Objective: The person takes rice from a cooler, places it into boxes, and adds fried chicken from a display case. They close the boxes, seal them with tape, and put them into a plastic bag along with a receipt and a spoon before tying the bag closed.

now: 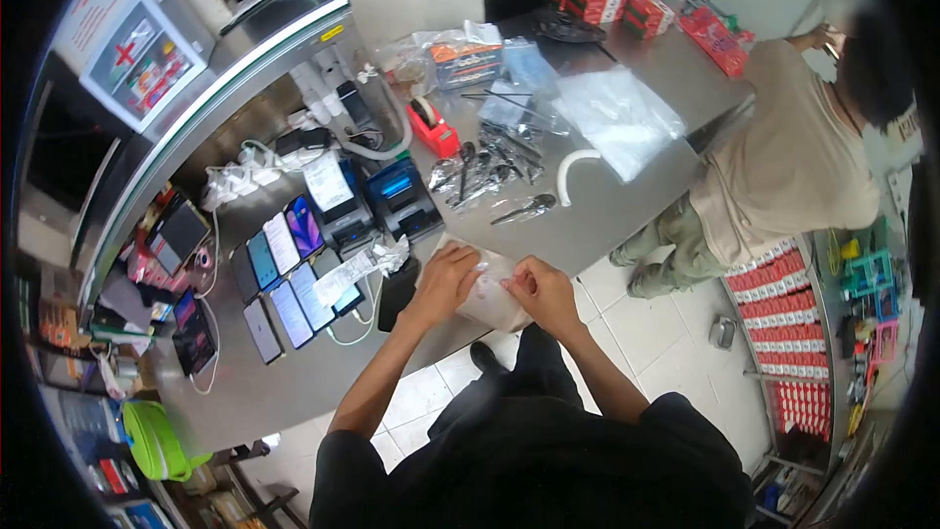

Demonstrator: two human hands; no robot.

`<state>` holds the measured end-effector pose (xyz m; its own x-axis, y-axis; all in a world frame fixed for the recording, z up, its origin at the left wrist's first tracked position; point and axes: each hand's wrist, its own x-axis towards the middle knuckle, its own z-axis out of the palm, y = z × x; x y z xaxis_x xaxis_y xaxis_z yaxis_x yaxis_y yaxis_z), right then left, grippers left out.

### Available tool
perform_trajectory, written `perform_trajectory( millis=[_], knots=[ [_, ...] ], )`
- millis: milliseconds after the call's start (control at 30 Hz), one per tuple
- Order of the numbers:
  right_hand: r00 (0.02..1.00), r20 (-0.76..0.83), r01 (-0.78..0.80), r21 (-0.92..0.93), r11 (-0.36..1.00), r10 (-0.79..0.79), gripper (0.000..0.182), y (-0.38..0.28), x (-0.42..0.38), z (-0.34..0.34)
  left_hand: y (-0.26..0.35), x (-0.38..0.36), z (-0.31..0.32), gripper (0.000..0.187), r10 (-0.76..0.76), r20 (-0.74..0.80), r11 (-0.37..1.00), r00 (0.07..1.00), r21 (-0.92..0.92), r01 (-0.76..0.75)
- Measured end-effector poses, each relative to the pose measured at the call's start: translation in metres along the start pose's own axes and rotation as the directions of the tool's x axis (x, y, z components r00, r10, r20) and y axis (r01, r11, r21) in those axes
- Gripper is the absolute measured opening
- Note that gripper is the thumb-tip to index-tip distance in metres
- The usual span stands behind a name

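A pale, thin-looking bag or wrapped packet (486, 296) lies at the front edge of the metal counter (323, 382). My left hand (448, 279) holds its left side with bent fingers. On its right side, my right hand (540, 292) pinches the packet between thumb and fingers. What is inside the packet is too blurred to tell. Just beyond my hands lie a wrapped black spoon (526, 210) and a curved white piece (571, 176). Left of my left hand sits a dark device (399, 286), partly beside a crumpled receipt (354, 269).
Several phones (290, 306) and two receipt printers (402, 198) occupy the counter's left. Behind are a red tape dispenser (434, 127), bagged black cutlery (485, 162) and clear plastic bags (619, 118). Another person (783, 157) stands at the right, near red-and-white boxes (780, 313).
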<state>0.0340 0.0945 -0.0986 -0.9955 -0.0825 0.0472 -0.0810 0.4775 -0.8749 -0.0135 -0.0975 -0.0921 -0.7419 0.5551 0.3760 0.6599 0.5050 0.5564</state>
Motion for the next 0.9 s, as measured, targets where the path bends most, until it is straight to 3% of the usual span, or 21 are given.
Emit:
perform_trajectory(
  millis=[100,167,233,267,300,333,433,467,533,600,633,667,733,800,867,900],
  knots=[
    [0.991,-0.137,-0.024,-0.124,0.992,0.007,0.031,0.015,-0.014,-0.007,0.008,0.0,-0.005,0.012,-0.012,0.032,1.0,0.999,0.008,0.012],
    [0.952,-0.175,0.194,-0.293,0.936,-0.252,0.04,0.017,-0.022,-0.005,0.016,0.0,-0.001,0.013,0.014,-0.017,0.998,1.0,0.062,-0.013],
    [0.98,-0.103,0.142,-0.217,0.966,-0.168,0.059,0.004,-0.032,-0.006,0.028,0.003,0.003,0.012,0.082,-0.048,0.993,0.995,0.085,-0.077],
    [0.973,-0.082,0.202,-0.144,0.969,-0.215,0.069,0.021,-0.036,0.001,0.038,0.007,0.003,0.011,0.116,-0.052,0.99,0.992,0.082,-0.111],
    [0.957,-0.077,0.259,-0.196,0.946,-0.278,0.078,0.019,-0.043,0.001,0.05,0.011,0.002,0.009,0.119,-0.055,0.989,0.991,0.101,-0.113],
    [0.981,-0.074,0.163,-0.2,0.966,-0.181,0.083,0.008,-0.054,-0.002,0.062,0.014,0.0,0.008,0.113,-0.063,0.987,0.992,0.124,-0.104],
    [0.98,-0.17,0.046,-0.287,0.957,-0.099,0.086,-0.003,-0.082,-0.022,0.086,0.028,0.002,0.008,0.228,-0.035,0.969,0.973,0.103,-0.224],
    [0.977,-0.197,0.03,-0.241,0.97,-0.079,0.089,0.005,-0.089,-0.029,0.093,0.032,0.004,0.008,0.26,-0.027,0.963,0.965,0.085,-0.257],
    [0.968,-0.244,0.014,-0.199,0.98,-0.063,0.093,0.007,-0.108,-0.052,0.108,0.038,0.007,0.007,0.27,0.054,0.96,0.961,-0.091,-0.264],
    [0.972,-0.235,-0.041,-0.174,0.984,-0.001,0.104,0.006,-0.132,-0.089,0.133,0.047,0.011,0.005,0.325,0.071,0.937,0.943,-0.159,-0.311],
    [0.992,-0.125,-0.059,-0.254,0.965,0.028,0.112,0.001,-0.144,-0.106,0.148,0.052,0.015,0.004,0.356,0.119,0.924,0.927,-0.19,-0.331],
    [0.989,-0.146,-0.057,-0.261,0.964,0.019,0.112,0.004,-0.16,-0.114,0.164,0.057,0.02,0.004,0.387,0.165,0.911,0.907,-0.219,-0.349],
    [0.993,-0.115,0.021,-0.102,0.995,-0.033,0.114,0.011,-0.194,-0.122,0.198,0.063,0.037,0.008,0.469,0.158,0.875,0.869,-0.221,-0.432],
    [0.974,-0.194,0.096,-0.122,0.988,-0.119,0.115,0.015,-0.233,-0.14,0.242,0.063,0.056,0.01,0.394,0.311,0.914,0.865,-0.225,-0.336],
    [0.925,-0.38,-0.131,-0.273,0.953,0.018,0.099,0.018,-0.282,-0.161,0.276,0.058,0.082,0.014,0.385,0.349,0.922,0.854,-0.189,-0.338],
    [0.915,-0.404,-0.133,-0.289,0.948,0.005,0.099,0.031,-0.311,-0.162,0.295,0.056,0.095,0.015,0.325,0.451,0.946,0.831,-0.141,-0.293]
  ],
)
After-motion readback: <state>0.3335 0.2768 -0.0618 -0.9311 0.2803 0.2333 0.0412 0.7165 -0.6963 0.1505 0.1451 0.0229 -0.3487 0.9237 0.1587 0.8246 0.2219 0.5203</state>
